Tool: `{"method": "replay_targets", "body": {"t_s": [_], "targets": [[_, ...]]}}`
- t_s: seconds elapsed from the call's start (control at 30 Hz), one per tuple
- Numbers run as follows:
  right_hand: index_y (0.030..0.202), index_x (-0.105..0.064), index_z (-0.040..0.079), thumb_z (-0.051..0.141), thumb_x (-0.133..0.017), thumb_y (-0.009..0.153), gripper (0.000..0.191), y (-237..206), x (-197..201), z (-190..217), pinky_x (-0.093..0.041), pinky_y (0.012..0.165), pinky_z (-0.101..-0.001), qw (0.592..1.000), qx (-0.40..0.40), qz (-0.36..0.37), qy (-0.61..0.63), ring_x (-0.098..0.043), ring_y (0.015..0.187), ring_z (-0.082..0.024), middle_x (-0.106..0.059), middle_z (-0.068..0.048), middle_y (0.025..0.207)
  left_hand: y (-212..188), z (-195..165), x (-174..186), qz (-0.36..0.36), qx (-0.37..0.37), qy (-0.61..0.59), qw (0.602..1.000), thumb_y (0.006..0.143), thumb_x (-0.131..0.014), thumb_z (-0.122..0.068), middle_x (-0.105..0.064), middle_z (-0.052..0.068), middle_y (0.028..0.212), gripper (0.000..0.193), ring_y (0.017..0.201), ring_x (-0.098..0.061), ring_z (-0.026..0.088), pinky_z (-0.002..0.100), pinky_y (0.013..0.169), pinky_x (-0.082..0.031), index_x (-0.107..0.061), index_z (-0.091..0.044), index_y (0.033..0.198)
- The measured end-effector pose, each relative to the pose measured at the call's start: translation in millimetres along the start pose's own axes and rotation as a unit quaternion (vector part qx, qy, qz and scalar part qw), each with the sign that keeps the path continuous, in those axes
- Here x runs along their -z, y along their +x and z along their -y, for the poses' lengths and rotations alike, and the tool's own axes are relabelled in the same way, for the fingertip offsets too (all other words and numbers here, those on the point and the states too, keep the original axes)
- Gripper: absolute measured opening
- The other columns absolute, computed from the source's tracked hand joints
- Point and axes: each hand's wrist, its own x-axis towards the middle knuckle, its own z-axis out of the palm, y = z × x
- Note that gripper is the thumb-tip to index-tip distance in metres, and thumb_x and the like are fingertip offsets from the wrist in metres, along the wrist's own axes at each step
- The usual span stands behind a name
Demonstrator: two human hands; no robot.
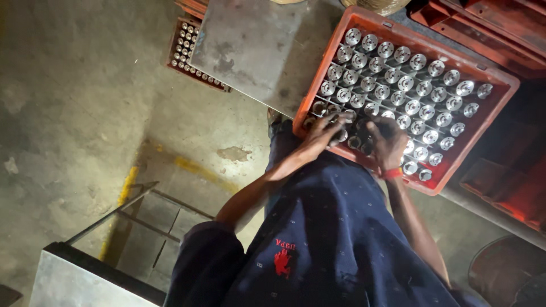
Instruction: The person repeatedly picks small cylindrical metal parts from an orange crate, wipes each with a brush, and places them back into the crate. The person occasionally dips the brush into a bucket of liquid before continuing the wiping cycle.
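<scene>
Metal parts pack the red crate tight, with only slim gaps between them. Bare grey tabletop lies open to its left.

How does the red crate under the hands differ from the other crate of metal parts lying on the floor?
The red crate sits on the metal table, fully in view, with both the left hand and right hand in its near rows. The floor crate lies lower, half hidden under the table, untouched. Both hold rows of shiny round metal parts.

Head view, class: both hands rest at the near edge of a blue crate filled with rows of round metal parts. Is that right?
Not quite. The crate is red-orange, not blue, as the head view shows. The rest holds: the left hand and right hand rest at its near edge, among rows of round metal parts.
</scene>
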Motion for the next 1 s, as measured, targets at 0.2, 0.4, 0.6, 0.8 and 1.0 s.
{"method": "replay_targets", "body": {"t_s": [0.2,0.4,0.6,0.8,1.0], "targets": [[0.117,-0.075,0.003,0.020,-0.077,0.098,0.026,-30,-6,-13,-0.052,0.072,-0.0259,0.977,-0.084,0.085,0.177,-0.066,0.082,-0.011,-0.074,-0.005,0.096,14,35,-9,-0.012,0.068,0.061,0.996,0.101,-0.061,-0.029,-0.058,0.004,0.080,0.037,0.055,-0.051,0.008,0.023,0.041,-0.033,-0.054,-0.006,0.130],[0.110,-0.074,0.004,0.010,-0.079,0.097,0.015,-29,31,-21,-0.057,0.078,-0.0304,0.995,0.061,-0.072,-0.017,-0.072,0.088,-0.019,-0.076,-0.012,0.102,14,26,11,0.017,0.046,-0.200,0.979,0.106,-0.052,-0.039,-0.065,0.019,0.129,0.051,0.116,-0.067,0.026,0.042,0.102,-0.053,-0.055,0.000,0.139],[0.096,-0.079,0.007,0.021,-0.084,0.090,0.016,1,25,-24,-0.052,0.071,-0.0461,0.962,0.126,-0.061,-0.233,-0.069,0.075,-0.032,-0.073,-0.017,0.087,-1,-10,-6,0.083,0.042,-0.269,0.959,0.106,-0.026,-0.067,-0.047,0.017,0.159,0.082,0.150,-0.043,0.029,0.046,0.126,-0.029,-0.039,-0.005,0.159],[0.106,-0.078,0.005,0.022,-0.081,0.098,0.019,-1,34,2,-0.055,0.079,-0.0412,0.990,0.059,-0.069,-0.112,-0.072,0.084,-0.030,-0.075,-0.015,0.097,11,3,-10,0.076,0.047,-0.259,0.962,0.102,-0.025,-0.074,-0.046,0.018,0.159,0.093,0.150,-0.042,0.030,0.045,0.127,-0.027,-0.031,-0.003,0.162],[0.116,-0.075,0.002,0.011,-0.079,0.092,0.026,-34,25,40,-0.054,0.087,-0.0364,0.984,0.168,0.040,-0.032,-0.069,0.097,-0.024,-0.076,-0.013,0.108,30,55,-16,0.196,0.130,-0.381,0.894,0.112,-0.023,-0.080,-0.050,0.027,0.142,0.100,0.126,-0.049,0.038,0.056,0.127,-0.023,-0.025,0.002,0.170]]}}
